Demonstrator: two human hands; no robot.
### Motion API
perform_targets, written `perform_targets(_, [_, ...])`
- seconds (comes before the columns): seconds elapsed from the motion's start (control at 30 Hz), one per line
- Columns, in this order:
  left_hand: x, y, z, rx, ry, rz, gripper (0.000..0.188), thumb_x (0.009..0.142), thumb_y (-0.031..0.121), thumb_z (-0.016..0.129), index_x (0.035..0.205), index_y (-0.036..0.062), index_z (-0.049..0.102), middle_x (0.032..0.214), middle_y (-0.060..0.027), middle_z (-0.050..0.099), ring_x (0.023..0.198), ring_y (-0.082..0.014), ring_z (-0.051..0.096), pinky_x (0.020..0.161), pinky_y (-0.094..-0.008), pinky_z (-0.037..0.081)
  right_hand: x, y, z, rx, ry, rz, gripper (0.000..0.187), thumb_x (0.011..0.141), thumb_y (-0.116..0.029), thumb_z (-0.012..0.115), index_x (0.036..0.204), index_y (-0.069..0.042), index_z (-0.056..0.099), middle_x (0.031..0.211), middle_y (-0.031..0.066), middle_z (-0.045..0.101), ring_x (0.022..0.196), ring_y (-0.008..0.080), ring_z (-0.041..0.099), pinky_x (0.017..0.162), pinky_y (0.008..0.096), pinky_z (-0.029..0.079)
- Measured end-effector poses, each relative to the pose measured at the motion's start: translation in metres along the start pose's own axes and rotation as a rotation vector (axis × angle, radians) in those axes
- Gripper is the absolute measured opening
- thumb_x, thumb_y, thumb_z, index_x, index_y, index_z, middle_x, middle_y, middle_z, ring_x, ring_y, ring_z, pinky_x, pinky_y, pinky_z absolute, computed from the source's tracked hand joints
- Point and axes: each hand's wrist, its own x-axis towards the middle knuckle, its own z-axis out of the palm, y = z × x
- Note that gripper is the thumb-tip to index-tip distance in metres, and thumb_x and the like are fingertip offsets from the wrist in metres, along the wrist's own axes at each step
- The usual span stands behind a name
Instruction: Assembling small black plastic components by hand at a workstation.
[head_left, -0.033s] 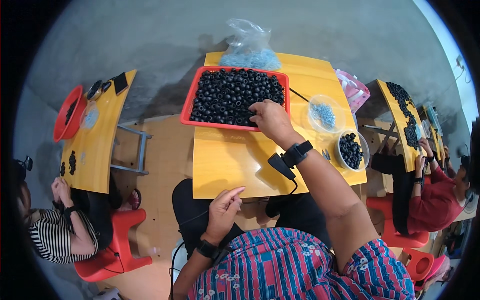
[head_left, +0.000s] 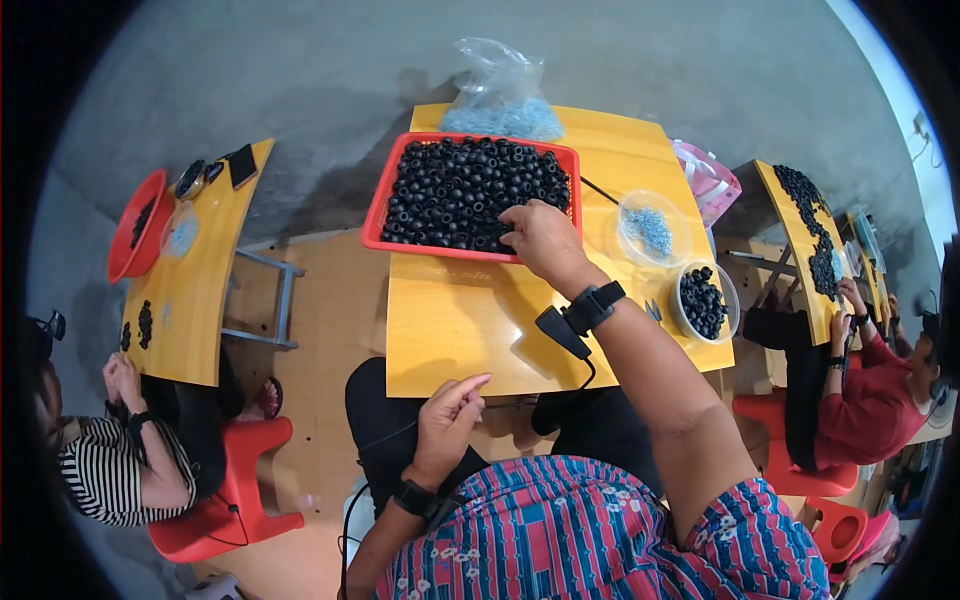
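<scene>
While I watch from above, my right hand (head_left: pixel 535 238) reaches into the red tray (head_left: pixel 378 205), fingers curled down among the black rings (head_left: pixel 460 185) at its near right corner; I cannot tell whether it has pinched one. The tray sits at the far side of the yellow table (head_left: pixel 470 320). My left hand (head_left: pixel 447 415) hangs at the table's near edge, loosely open and holding nothing. Right of the tray stand a clear bowl of blue pieces (head_left: pixel 650 228) and a bowl of black rings (head_left: pixel 703 300). Behind the tray lies a plastic bag (head_left: pixel 497 95).
</scene>
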Motion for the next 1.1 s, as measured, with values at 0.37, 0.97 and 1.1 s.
perform_targets(0.37, [-0.002,0.000,-0.002,0.024,0.014,0.034,0.032,0.089,-0.002,0.051,0.120,-0.0021,0.061,0.085,-0.0007,0.053,0.072,-0.0062,0.051,0.066,-0.0197,0.044,-0.009,-0.001,-0.001,0.128,0.160,-0.081,0.018,0.079,-0.015,0.069,0.089,-0.001,0.063,0.086,0.0136,0.062,0.079,0.0312,0.060,0.071,0.0402,0.049])
perform_targets(0.97, [-0.007,0.010,-0.005,-0.203,0.011,0.109,0.039,0.094,0.013,0.059,0.130,-0.0022,0.052,0.087,0.0008,0.054,0.074,-0.0054,0.051,0.070,-0.0195,0.045,-0.153,-0.048,0.008,1.700,-0.764,0.566,0.019,0.094,-0.019,0.060,0.093,0.000,0.061,0.079,0.0013,0.057,0.060,0.0064,0.044,0.052,0.0201,0.037])
perform_targets(1.1, [-0.010,0.010,-0.006,-0.169,0.039,0.133,0.035,0.091,0.008,0.062,0.125,0.0012,0.058,0.085,0.0027,0.053,0.073,-0.0027,0.048,0.064,-0.0165,0.042,-0.155,-0.055,0.013,1.581,-0.724,0.532,0.017,0.093,-0.015,0.061,0.091,0.001,0.061,0.077,0.0026,0.057,0.059,0.0075,0.047,0.051,0.0201,0.040])
